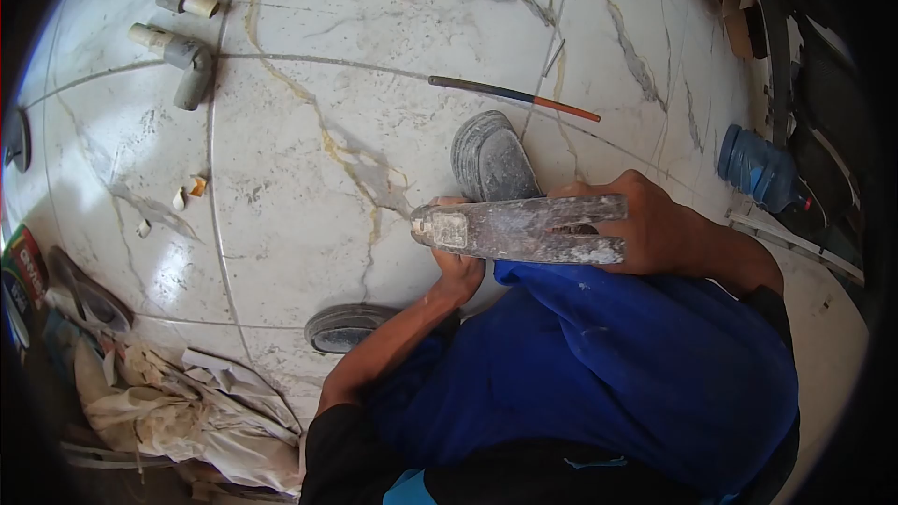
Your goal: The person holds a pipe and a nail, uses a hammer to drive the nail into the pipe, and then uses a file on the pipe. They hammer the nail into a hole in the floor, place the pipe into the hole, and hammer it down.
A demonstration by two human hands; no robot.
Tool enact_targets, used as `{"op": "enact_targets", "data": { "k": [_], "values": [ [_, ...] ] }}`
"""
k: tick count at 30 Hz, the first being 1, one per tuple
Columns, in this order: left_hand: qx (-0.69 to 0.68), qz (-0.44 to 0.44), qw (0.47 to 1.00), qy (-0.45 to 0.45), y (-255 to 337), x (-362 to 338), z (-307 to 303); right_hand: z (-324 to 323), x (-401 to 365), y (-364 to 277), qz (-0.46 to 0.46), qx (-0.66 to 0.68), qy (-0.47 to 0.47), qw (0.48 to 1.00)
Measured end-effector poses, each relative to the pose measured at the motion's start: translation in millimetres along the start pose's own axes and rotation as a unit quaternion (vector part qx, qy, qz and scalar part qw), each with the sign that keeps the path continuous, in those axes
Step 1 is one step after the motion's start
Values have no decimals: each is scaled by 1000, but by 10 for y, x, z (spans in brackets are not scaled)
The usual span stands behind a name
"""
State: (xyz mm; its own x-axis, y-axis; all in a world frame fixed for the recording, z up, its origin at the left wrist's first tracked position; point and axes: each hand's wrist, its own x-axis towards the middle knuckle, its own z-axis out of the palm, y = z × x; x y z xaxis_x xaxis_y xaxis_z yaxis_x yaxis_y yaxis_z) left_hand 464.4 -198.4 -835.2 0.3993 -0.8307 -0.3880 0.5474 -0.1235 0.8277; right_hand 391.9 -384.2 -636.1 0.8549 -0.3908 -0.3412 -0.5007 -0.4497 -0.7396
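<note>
A worn claw hammer (519, 229), caked with pale dust, shows its head from above, with the split claw to the right and the blunt end to the left. My right hand (645, 224) is closed around it behind the claw; the handle is hidden below the head. Behind the blunt end, my left hand (458, 266) appears curled. The hammer head covers most of its fingers, and whatever they hold is hidden. Below the hands are my dusty dark shoes, one shoe (496, 154) just beyond the hammer and the other shoe (348, 327) at lower left.
On the marbled tile floor (299, 196) lie a thin black-and-orange rod (514, 96) and two grey elbow pipe pieces, one pipe elbow (192, 65) nearer. A blue plastic bottle (760, 168) lies right. Crumpled cloth (187, 411) is piled lower left, beside a sandal (89, 290).
</note>
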Motion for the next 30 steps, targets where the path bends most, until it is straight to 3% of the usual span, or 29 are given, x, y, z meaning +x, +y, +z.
{"op": "enact_targets", "data": {
  "k": [2, 5, 6, 8, 9, 11, 15, 17, 19, 21, 23, 25, 30],
  "values": [
    [10, 33, 999, -25, 175, 100, 71, 97, 16, 21, 67, -45, -100, 992],
    [71, 64, 995, -36, 110, 103, 46, 117, 29, 40, 89, -68, -159, 981],
    [71, 63, 995, -37, 44, 76, 26, 105, 24, 32, 91, -68, -159, 981],
    [-55, -93, 994, 3, -124, -5, -20, 62, 12, 1, 33, -41, -93, 994],
    [-53, -95, 994, 4, -181, -43, -59, 62, 8, -11, 33, -39, -93, 994],
    [88, 40, 994, -53, -200, -24, -93, 57, 9, -19, 16, -40, -64, 997],
    [-47, -17, 998, -36, -52, 59, -41, 173, -14, 65, 102, -65, -171, 978],
    [69, 43, 996, -32, -16, 62, -13, 144, -27, 41, 79, -53, -114, 989],
    [65, 67, 996, -11, 41, 64, -18, 12, 14, -52, 72, -61, -97, 991],
    [-113, -58, 992, 22, 376, 113, 3, -23, 8, -43, 68, -67, -82, 992],
    [-97, -53, 994, 8, 352, 140, -68, 8, -38, 39, 141, -36, -51, 988],
    [-30, 35, 999, -21, 344, 156, -28, -7, -28, 39, 137, -70, -54, 987],
    [-8, 48, 999, -7, 244, 128, -51, 67, 2, 75, 134, -16, -29, 990]
  ]
}}
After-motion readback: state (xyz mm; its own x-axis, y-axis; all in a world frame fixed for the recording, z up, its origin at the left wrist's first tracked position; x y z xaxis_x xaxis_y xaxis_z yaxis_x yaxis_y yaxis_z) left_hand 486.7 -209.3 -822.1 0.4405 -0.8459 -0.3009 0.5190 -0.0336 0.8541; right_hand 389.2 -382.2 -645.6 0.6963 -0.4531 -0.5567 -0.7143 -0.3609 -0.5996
